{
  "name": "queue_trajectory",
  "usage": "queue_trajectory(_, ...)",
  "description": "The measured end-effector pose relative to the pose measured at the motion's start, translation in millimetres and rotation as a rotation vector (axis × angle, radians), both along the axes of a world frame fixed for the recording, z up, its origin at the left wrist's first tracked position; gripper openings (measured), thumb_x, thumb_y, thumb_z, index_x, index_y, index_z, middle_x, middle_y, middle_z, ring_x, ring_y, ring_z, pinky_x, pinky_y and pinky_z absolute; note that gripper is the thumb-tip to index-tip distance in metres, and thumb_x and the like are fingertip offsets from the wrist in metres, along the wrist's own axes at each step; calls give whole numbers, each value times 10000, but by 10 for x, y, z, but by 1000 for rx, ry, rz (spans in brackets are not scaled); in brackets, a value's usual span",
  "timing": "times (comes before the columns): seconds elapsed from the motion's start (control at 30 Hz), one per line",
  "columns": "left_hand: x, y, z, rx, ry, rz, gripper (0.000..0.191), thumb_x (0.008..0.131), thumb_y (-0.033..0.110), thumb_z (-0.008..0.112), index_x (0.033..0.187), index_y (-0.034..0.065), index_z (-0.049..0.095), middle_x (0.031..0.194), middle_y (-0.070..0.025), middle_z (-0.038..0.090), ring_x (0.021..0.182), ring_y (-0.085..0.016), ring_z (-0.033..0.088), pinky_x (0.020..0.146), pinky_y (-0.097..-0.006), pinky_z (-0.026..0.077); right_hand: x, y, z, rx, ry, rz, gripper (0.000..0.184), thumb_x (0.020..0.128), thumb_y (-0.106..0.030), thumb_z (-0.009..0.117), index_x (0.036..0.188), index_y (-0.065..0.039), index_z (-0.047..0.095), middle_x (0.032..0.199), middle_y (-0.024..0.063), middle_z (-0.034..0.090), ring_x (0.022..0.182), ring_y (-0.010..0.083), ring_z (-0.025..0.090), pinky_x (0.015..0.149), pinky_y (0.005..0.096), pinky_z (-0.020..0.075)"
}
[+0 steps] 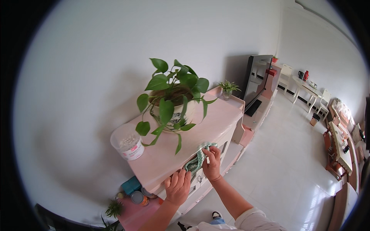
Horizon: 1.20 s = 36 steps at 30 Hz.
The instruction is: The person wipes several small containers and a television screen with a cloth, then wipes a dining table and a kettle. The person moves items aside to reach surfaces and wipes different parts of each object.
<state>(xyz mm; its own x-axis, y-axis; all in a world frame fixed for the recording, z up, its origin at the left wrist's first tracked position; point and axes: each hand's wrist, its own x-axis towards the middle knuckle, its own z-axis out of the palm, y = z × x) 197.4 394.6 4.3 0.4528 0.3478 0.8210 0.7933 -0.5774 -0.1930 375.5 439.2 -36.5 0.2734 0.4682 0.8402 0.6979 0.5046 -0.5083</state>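
Observation:
My right hand [212,163] pinches a green-and-white crocheted cloth [198,161] between thumb and fingers. The cloth bunches over the front edge of a pink-topped cabinet [208,124], partly inside what looks like a pulled-out top drawer. My left hand [177,186] has its fingers hooked over the drawer front [193,189], just left of the cloth. What lies within the drawer is mostly hidden by my hands and the cloth. Behind them on the cabinet top stands a pothos plant [166,111] in a white patterned pot [188,111], its leaves trailing over the surface.
A clear plastic tub of cotton swabs [128,144] stands at the cabinet's left end. Lower left, cans [138,197] and a teal box [131,184] sit on a pink shelf. A spider plant [227,89] and a television [257,80] stand to the right.

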Motion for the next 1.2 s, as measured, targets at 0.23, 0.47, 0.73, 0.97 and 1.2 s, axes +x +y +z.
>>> queue_trajectory(0.23, 714, 294, -95, -60, 28, -17, 190, 781, 138, 654, 968, 115, 681, 1020, 2, 581, 900, -150, 544, 773, -325, 349, 729, 416, -122, 20, 40, -70, 504, 636, 172, 546, 1091, -43, 573, 1120, 180, 468, 1013, 337, 508, 868, 381, 475)
queue_trajectory(0.47, 1625, 681, -195, -142, -192, -17, 178, 750, 54, 646, 924, 70, 683, 964, -77, 616, 902, -282, 595, 816, -443, 455, 1655, 749, -277, -99, -10, -7, 388, 670, 98, 604, 1027, -55, 588, 1088, 179, 524, 995, 369, 547, 840, 407, 487)
queue_trajectory(0.73, 2605, 895, -568, -467, -378, 48, 321, 683, -47, 609, 982, 60, 656, 983, -93, 582, 862, -296, 610, 721, -402, 485, 2555, 1005, -407, -223, -91, 188, 338, 713, 85, 600, 1005, -82, 628, 1036, 149, 522, 902, 336, 564, 744, 393, 506)
queue_trajectory(0.97, 3577, 1012, -612, -651, -496, -176, 370, 750, -55, 599, 1090, 83, 641, 1012, -115, 564, 763, -302, 627, 640, -379, 514, 3605, 1158, -475, -351, 66, 112, 324, 731, 76, 616, 1019, -69, 646, 1034, 148, 518, 917, 304, 568, 770, 352, 496)
queue_trajectory(1.2, 4545, 1696, -550, -596, -603, -251, 503, 807, -58, 598, 1285, 12, 459, 1182, -224, 436, 945, -377, 586, 705, -409, 524, 4380, 1955, -147, -293, -88, 29, 293, 752, 21, 653, 1026, -83, 667, 968, 126, 538, 878, 315, 572, 733, 381, 499)
